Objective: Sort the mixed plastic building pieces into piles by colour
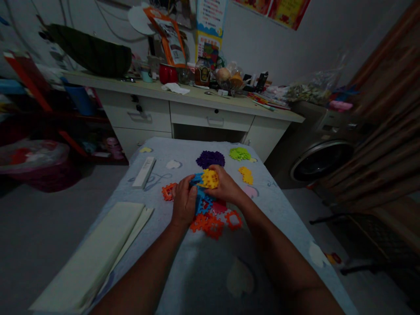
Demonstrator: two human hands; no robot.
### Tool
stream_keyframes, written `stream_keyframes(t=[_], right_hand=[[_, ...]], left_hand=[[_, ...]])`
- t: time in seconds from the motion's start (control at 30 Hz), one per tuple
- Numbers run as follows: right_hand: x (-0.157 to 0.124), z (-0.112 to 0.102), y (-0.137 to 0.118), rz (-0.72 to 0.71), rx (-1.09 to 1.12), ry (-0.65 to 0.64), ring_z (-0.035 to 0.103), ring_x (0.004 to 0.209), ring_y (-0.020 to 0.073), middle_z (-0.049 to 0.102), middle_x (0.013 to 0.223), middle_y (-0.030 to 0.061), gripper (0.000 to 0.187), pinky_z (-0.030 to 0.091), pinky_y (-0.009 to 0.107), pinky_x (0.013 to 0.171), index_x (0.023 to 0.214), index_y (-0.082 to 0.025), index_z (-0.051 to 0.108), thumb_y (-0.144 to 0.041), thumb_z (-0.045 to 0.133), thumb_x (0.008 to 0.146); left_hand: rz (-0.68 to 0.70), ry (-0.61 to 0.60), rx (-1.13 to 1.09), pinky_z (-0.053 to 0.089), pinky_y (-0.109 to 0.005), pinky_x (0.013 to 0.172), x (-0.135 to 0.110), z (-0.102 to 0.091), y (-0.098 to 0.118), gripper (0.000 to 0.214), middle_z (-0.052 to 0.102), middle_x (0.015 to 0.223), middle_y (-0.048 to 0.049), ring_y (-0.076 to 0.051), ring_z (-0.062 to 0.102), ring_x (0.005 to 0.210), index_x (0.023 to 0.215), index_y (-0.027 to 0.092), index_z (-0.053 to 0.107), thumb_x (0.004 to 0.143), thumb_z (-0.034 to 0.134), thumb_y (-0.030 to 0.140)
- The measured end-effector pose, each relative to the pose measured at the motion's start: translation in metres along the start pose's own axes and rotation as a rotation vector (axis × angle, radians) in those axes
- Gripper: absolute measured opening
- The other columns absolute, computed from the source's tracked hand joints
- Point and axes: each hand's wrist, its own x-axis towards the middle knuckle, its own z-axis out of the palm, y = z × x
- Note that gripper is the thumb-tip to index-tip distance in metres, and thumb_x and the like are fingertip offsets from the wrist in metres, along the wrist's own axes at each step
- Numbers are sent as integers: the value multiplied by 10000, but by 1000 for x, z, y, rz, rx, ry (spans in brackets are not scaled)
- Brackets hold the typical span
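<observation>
A yellow block (210,179) is gripped by the right hand (226,186), up over the middle of the table (278,249). Some blue pieces (197,178) right beside it are held by the fingers and thumb of the left hand (184,203). Whether the yellow and blue parts are joined cannot be told, as part of them is hidden by the hands.

If the yellow block is squeezed too hard, its sides could be popped apart, since it looks to be made of small bumpy parts. If the blue pieces are pushed on crooked, the little teeth could be bent or not be locked. If the grip is made loose, something could be dropped onto the flat blue piece (204,203), the red piece (219,206) and the orange pieces (210,224) below, and they could be knocked about.

The loose orange frame (168,191) is very near the left hand, so it could be bumped by the knuckles. The purple pile (210,159) could be brushed by the right hand if it is moved forward.
</observation>
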Motion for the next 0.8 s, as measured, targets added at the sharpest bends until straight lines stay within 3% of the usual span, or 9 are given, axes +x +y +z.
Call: stream_keyframes(t=[0.1,0.2,0.27,0.33,0.4,0.5,0.6,0.8], right_hand=[[-2,4,-4,-41,-30,-124,524,1225,291,525,1326,134,915,444,448,1038,1387,-200,465,-406,867,592],[0,-15,13,-9,-14,-125,562,1193,256,566,1311,113,739,461,420,1019,1336,-212,538,-440,815,690],[3,-32,36,130,-69,-41,599,1135,227,617,1253,95,499,473,397,995,1251,-212,599,-395,718,802],[6,-47,64,341,-224,73,581,1180,239,631,1244,113,386,446,399,1027,1193,-187,631,-341,664,840],[8,-55,90,565,-374,178,530,1266,281,590,1328,152,466,408,432,1064,1271,-167,588,-365,641,853],[7,-54,119,718,-487,182,494,1300,343,545,1384,192,676,395,481,1065,1404,-154,474,-485,639,838],[5,-45,130,695,-536,112,526,1246,342,567,1320,180,636,422,472,1033,1393,-179,492,-459,631,839],[-3,-39,122,539,-548,219,575,1123,264,507,1232,128,491,477,350,963,1284,-197,584,-321,625,811]], left_hand=[[26,13,-38,378,-456,1079,0,0,-2,482,582,1345,-121,-262,529,1236,1360,190,479,959,369,434],[38,-15,52,380,-463,1074,2,4,-3,483,609,1294,-120,-280,549,1200,1311,192,519,888,519,426],[39,-40,148,372,-478,1071,3,7,-2,420,637,1242,-108,-290,564,1168,1230,206,576,854,563,393],[35,-56,210,372,-483,1062,4,9,-2,369,654,1211,-102,-296,570,1150,1180,211,608,851,565,371],[27,-56,237,385,-476,1041,4,10,-2,370,662,1196,-104,-299,571,1140,1186,205,611,862,560,376],[13,-56,264,405,-482,1002,3,9,-1,422,668,1180,-116,-311,577,1117,1222,193,597,871,566,424],[2,-55,291,392,-512,1003,3,5,2,430,681,1135,-109,-319,592,1084,1191,196,608,854,598,462],[-46,67,197,425,-473,1010,6,-6,5,385,620,1146,-111,-292,587,1108,1212,197,569,862,579,359]])
